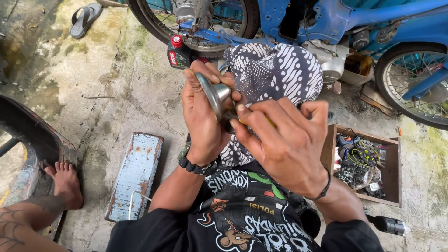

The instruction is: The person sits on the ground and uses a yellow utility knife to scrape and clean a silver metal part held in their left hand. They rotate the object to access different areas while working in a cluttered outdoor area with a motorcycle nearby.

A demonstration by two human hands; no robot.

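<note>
Between both hands — metal cup [215, 95], gripped by left hand [201, 116].

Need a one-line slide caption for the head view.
Left hand grips a metal funnel while the right hand works at its neck, beside a blue motorbike.

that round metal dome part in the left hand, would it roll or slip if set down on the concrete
The metal dome part looks rigid and smooth, so probably slippery; the left hand pinches its rim while the right hand works at its neck. Its round rim suggests it could roll on edge. Laid rim-down on the rough concrete floor it would likely stay.
</note>
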